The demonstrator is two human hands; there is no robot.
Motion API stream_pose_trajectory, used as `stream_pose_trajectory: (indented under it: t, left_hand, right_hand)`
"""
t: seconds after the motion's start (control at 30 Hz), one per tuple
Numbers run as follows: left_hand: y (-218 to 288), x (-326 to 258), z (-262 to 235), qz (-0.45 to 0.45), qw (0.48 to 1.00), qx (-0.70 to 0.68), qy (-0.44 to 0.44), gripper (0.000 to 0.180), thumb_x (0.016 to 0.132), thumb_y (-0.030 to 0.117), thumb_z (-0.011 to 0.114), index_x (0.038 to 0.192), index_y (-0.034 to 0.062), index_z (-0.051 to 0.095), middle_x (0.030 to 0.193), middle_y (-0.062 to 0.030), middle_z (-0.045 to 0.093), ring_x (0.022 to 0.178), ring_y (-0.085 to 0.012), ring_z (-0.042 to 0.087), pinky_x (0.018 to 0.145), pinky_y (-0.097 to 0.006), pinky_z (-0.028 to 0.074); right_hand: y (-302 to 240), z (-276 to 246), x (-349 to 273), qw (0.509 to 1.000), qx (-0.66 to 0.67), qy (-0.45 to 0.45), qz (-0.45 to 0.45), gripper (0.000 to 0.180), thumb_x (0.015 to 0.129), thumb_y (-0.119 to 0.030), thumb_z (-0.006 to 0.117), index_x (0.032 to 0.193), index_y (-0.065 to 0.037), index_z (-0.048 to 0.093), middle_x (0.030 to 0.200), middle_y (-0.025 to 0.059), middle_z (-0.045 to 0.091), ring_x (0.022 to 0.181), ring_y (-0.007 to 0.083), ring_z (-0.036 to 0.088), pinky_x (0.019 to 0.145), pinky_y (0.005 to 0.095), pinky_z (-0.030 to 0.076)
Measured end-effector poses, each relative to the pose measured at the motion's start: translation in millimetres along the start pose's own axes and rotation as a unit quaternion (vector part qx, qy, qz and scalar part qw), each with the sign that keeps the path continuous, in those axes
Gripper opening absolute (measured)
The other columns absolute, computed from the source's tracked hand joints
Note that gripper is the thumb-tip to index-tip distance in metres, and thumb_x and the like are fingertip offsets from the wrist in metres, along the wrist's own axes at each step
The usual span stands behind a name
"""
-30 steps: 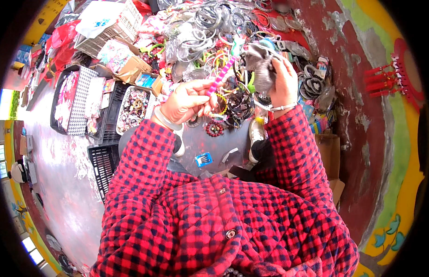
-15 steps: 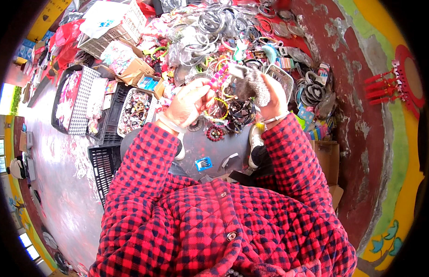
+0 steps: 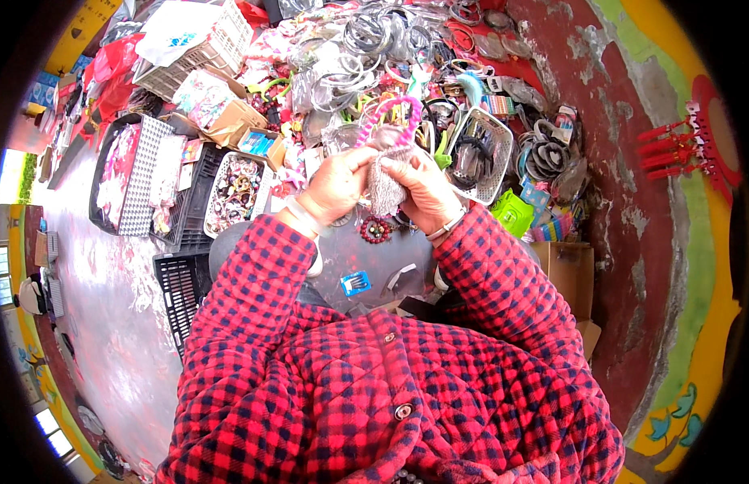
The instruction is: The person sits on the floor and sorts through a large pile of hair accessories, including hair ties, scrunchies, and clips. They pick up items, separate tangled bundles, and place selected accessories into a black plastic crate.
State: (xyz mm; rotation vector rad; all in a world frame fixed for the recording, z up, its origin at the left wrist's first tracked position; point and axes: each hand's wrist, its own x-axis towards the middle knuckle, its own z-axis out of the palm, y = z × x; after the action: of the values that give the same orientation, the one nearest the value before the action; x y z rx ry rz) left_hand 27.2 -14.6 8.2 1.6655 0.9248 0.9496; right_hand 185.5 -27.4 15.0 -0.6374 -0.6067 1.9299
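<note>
My left hand (image 3: pixel 332 187) and my right hand (image 3: pixel 431 192) are close together over the front of a heap of hair accessories. Between them hangs a grey fuzzy cloth (image 3: pixel 386 187), pinched in my right fingers. A bright pink hairband (image 3: pixel 407 105) arches up beyond my hands. Its lower ends disappear behind the cloth and my fingers. My left fingers are closed at its left end, beside the cloth. Just below my hands, a dark red beaded ring (image 3: pixel 375 230) lies on the grey floor.
Bagged hairbands (image 3: pixel 366 36) are heaped ahead. To the right stand a white basket (image 3: pixel 503 165) with dark bands and a cardboard box (image 3: pixel 570 278). Leftward are a white tray of hair ties (image 3: pixel 216 226) and a black crate (image 3: pixel 177 302). A blue card (image 3: pixel 355 284) lies between my feet.
My right hand has come left with the grey cloth and met my left hand. The pink hairband now arches upright above both hands. A yellow beaded loop below my left hand is no longer visible.
</note>
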Motion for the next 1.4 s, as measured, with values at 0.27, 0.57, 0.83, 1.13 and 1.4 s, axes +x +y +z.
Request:
stream_pose_trajectory:
  t: [0.27, 0.57, 0.83, 1.13, 1.4]
  left_hand:
    - [-5, 1, 1, 0.003, 0.996, 0.07, -0.05, 0.023, 0.085, -0.001, 0.043, 0.101, 0.003, 0.06, 0.081, -0.0017, 0.06, 0.073, -0.0081, 0.053, 0.065, -0.024, 0.043]
    - [9, 2, -2, -0.071, 0.993, -0.075, -0.06, 0.019, 0.086, 0.005, 0.049, 0.1, 0.0013, 0.061, 0.075, -0.0033, 0.061, 0.064, -0.0082, 0.055, 0.057, -0.022, 0.045]
    - [9, 1, -5, -0.063, 0.992, -0.083, -0.077, 0.017, 0.087, 0.007, 0.052, 0.099, 0.0006, 0.061, 0.079, -0.0023, 0.062, 0.067, -0.0073, 0.057, 0.06, -0.022, 0.046]
    - [-10, 1, -14, 0.124, 0.976, 0.154, -0.088, 0.02, 0.08, 0.007, 0.059, 0.098, 0.0005, 0.061, 0.086, -0.011, 0.063, 0.08, -0.0215, 0.061, 0.071, -0.029, 0.048]
    - [-20, -1, -16, 0.137, 0.963, 0.206, -0.111, 0.024, 0.076, 0.004, 0.056, 0.1, 0.0009, 0.059, 0.092, -0.0142, 0.061, 0.085, -0.0291, 0.059, 0.075, -0.033, 0.047]
  right_hand:
    - [0, -3, 0, 0.997, 0.011, 0.07, -0.031, 0.024, 0.079, 0.0, 0.057, 0.103, -0.003, 0.054, 0.091, 0.0048, 0.061, 0.078, 0.0135, 0.059, 0.07, 0.0271, 0.048]
    - [-8, 3, -2, 0.997, 0.005, 0.066, -0.049, 0.025, 0.079, -0.002, 0.059, 0.103, -0.002, 0.054, 0.091, 0.0055, 0.062, 0.08, 0.0147, 0.06, 0.072, 0.0283, 0.048]
    - [-30, 2, -4, 0.997, -0.028, 0.072, 0.006, 0.027, 0.08, -0.005, 0.059, 0.106, -0.004, 0.052, 0.09, 0.0064, 0.061, 0.076, 0.017, 0.06, 0.067, 0.0291, 0.05]
    - [-41, -28, 2, 0.991, 0.097, 0.086, 0.01, 0.026, 0.082, -0.008, 0.057, 0.107, 0.0, 0.056, 0.094, 0.0081, 0.062, 0.078, 0.0173, 0.061, 0.069, 0.0296, 0.051]
    - [-54, -18, -4, 0.997, -0.018, 0.071, -0.016, 0.02, 0.082, -0.013, 0.061, 0.098, -0.002, 0.06, 0.085, 0.0038, 0.062, 0.074, 0.0109, 0.059, 0.065, 0.0235, 0.048]
